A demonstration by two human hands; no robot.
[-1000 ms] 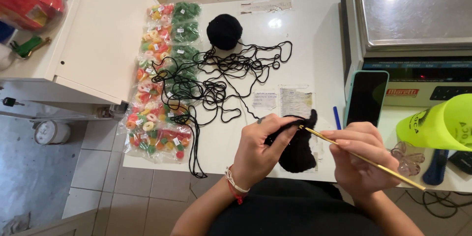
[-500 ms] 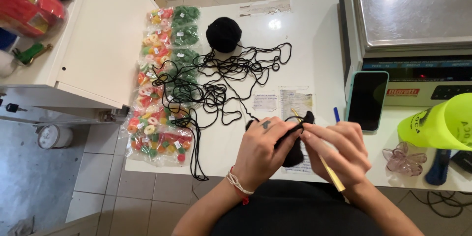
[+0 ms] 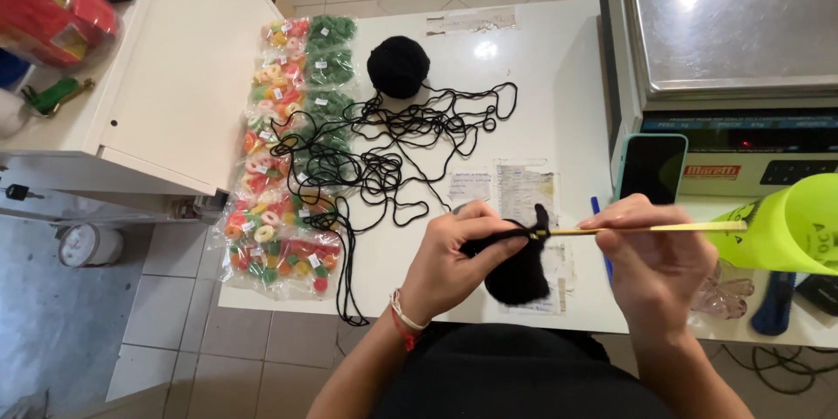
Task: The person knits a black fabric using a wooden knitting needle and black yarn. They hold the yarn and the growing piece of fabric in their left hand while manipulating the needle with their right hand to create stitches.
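Left hand (image 3: 449, 262): pinches the black crochet piece (image 3: 517, 272) above the white table's (image 3: 559, 61) near edge.
Right hand (image 3: 656, 264): closed around a yellow hook (image 3: 646, 229), tip in the piece.
Yarn ball (image 3: 398, 66): far side.

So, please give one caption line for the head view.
Left hand holds black crochet work; right hand holds a yellow hook, near loose yarn.
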